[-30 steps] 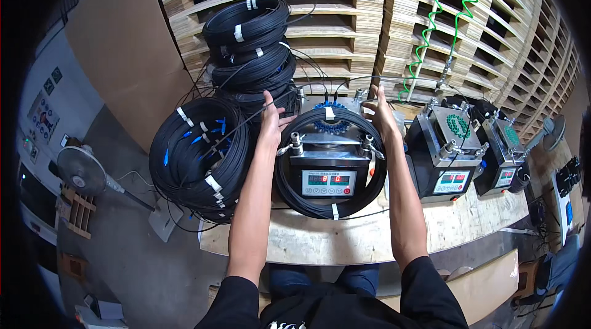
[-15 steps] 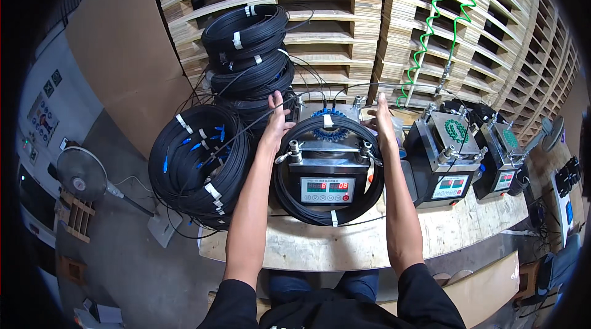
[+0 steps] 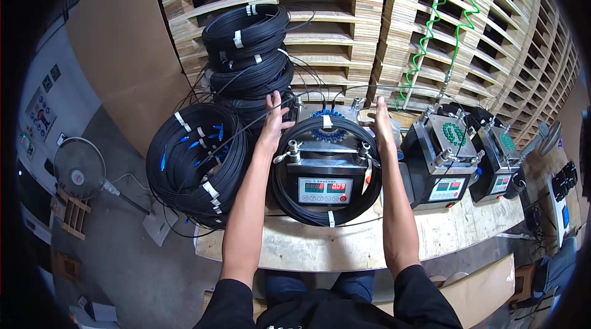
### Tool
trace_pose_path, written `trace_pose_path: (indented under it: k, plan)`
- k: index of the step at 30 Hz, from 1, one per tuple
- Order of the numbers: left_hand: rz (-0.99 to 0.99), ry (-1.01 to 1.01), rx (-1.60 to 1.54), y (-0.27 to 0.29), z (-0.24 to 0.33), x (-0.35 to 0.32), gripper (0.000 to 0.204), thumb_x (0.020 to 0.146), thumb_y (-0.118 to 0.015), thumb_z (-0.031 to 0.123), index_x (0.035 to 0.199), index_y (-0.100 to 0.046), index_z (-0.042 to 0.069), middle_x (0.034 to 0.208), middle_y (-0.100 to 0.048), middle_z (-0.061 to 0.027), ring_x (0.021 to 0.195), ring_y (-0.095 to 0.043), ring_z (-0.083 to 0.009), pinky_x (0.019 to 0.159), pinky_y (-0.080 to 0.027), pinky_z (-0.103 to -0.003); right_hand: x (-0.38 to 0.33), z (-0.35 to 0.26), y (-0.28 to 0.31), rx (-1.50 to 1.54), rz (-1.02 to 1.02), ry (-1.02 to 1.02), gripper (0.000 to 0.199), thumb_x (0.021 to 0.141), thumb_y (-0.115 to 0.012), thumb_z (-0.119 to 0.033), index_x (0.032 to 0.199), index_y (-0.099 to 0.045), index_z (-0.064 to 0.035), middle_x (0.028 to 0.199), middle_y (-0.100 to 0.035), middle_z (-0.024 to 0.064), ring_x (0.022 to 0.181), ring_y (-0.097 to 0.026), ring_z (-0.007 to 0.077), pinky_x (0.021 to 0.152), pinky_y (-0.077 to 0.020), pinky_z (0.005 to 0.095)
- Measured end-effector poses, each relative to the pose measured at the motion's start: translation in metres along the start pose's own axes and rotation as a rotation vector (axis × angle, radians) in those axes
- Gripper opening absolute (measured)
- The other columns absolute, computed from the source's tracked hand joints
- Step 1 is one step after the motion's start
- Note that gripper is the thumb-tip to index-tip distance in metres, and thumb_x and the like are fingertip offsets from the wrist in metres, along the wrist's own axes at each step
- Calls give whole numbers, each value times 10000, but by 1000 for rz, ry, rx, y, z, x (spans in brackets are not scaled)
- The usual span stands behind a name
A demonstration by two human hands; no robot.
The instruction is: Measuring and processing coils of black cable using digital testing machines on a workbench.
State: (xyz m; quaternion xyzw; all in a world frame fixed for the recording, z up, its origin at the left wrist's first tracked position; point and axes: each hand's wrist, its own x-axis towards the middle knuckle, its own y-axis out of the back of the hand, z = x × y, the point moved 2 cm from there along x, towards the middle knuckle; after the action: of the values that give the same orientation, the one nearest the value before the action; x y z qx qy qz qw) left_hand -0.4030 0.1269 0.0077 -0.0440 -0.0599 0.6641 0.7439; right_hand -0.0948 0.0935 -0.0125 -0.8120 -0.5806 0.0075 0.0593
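We've got a wall of rough, slatted wood pallets [image 3: 363, 27] behind our pale, grainy worktop [image 3: 308, 249]. On that sits a boxy metal machine [image 3: 325, 191], with a smooth black cable coil [image 3: 301, 211] looped around its front. Our left hand [image 3: 271, 130] and right hand [image 3: 383, 125] are spread either side; can't tell if they're touching it. Tiny blue fittings [image 3: 329, 138] form a ring up top.

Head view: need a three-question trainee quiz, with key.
1. Multiple choice: the cable connectors inside the front-left cable stack are: A green, B blue, C red.
2. True or false: the ring-shaped black cable coil is between the left hand and the right hand.
3. Count: how many benchtop machines show lit displays?
Key: 1 B; 2 true; 3 three.
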Motion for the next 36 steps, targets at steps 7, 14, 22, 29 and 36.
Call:
trace_pose_path:
  k: [7,14,22,29,36]
  plan:
    - [-6,76,28,6,-5,6,917,904,-362,796,1595,-5,312,1467,-359,-332,1054,-637,-445,814,-574,-474,-9,-8,-9,-100,10,20,886,937,-389,-742,1584,-238,-155,1401,-486,288,883,-663,288,741,-531,364]
    - [176,136,-20,-2,8,-18,959,915,-432,754,1591,-77,175,1478,-346,-305,1194,-569,-373,823,-557,-420,-22,-21,-9,0,-54,-184,898,940,-399,-729,1590,-196,-143,1524,-364,240,1159,-546,355,827,-538,430]
    - [-92,-19,-29,-1,0,-2,904,944,-422,718,1596,-146,156,1550,-303,-250,1351,-451,-336,951,-508,-475,-14,-14,-5,2,-17,-48,797,981,-370,-676,1595,-172,-209,1536,-327,269,1132,-618,400,885,-508,495]
    - [-42,125,78,-4,3,0,856,943,-377,737,1605,-71,290,1469,-431,-245,958,-648,-321,815,-543,-429,-18,-20,-3,-99,37,-27,815,972,-408,-675,1572,-241,-147,1349,-506,224,956,-654,281,929,-479,458]
    - [120,172,97,2,0,-9,897,910,-426,763,1567,-226,186,1370,-490,-245,990,-634,-322,906,-483,-468,-29,-27,-13,-63,-39,-38,831,995,-405,-630,1583,-189,-84,1521,-388,177,1204,-525,302,808,-566,380]
